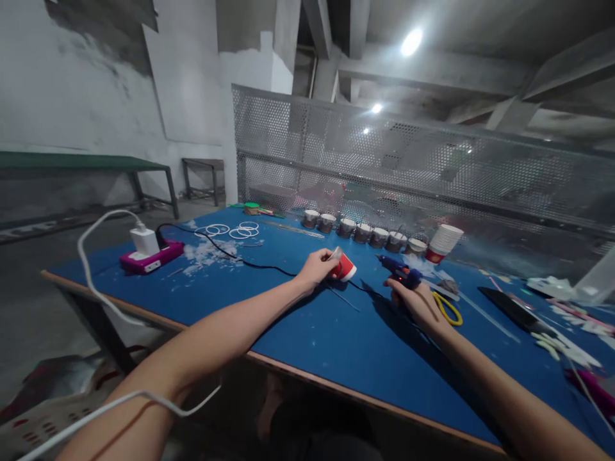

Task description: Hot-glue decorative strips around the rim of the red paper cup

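Indoors, blue table (307, 333), mesh screen (432, 166) behind, left fingers (321, 262) gripping red cup (344, 269), right fingers (408, 296) wrapping glue gun (400, 271).

1. The red paper cup (344, 268) has a white rim and lies tipped on its side on the blue table, near the middle, its mouth turned to the right.
2. The blue glue gun (400, 271) sits just right of the cup, its nozzle pointing left and slightly far towards it, not touching it. Its black cord trails left across the table.
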Tool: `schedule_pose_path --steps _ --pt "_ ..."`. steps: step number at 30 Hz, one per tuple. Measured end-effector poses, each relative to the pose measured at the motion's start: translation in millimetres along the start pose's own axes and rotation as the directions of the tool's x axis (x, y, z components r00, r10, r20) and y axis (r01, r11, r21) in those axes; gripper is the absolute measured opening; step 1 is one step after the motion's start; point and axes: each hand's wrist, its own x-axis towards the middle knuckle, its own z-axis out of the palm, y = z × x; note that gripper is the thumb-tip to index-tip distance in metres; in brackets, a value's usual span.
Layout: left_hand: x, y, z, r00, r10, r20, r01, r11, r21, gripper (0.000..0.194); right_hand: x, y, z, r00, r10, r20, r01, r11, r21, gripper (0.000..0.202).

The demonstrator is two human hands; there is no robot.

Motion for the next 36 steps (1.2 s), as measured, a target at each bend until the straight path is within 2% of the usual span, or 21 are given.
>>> schedule_pose_path --steps 7,13,19,25,31,36 --pt "-16.4 1.6 12.8 0.993 -0.060 0.100 0.055 0.997 0.053 0.006 -16.5 9.1 6.1 0.994 -0.031 0.107 0.032 0.999 -0.009 0.050" --pt "-25.0 2.7 19.7 0.985 -0.120 0.121 0.106 0.987 0.117 0.012 -38.1 12.8 -10.7 0.989 -0.068 0.132 0.055 0.993 0.100 0.035" --pt "-29.6 3.0 22.0 0.979 -0.100 0.177 0.057 0.971 0.232 0.010 -42.6 17.5 -9.7 0.964 -0.190 0.187 0.162 0.974 0.156 0.027" --pt "-34.0 4.5 21.7 0.986 -0.059 0.156 0.002 0.940 0.340 0.012 -44.4 16.2 -2.4 0.963 -0.232 0.136 0.222 0.971 0.089 0.027" --pt "-36.7 7.4 23.2 0.988 -0.024 0.156 -0.037 0.923 0.383 0.010 -43.9 14.7 -1.5 0.921 -0.358 0.155 0.362 0.932 0.003 0.020" --pt "-37.7 7.1 23.6 0.981 -0.014 0.192 -0.064 0.917 0.395 0.009 -43.0 15.0 -0.3 0.911 -0.389 0.135 0.397 0.917 -0.039 0.020"
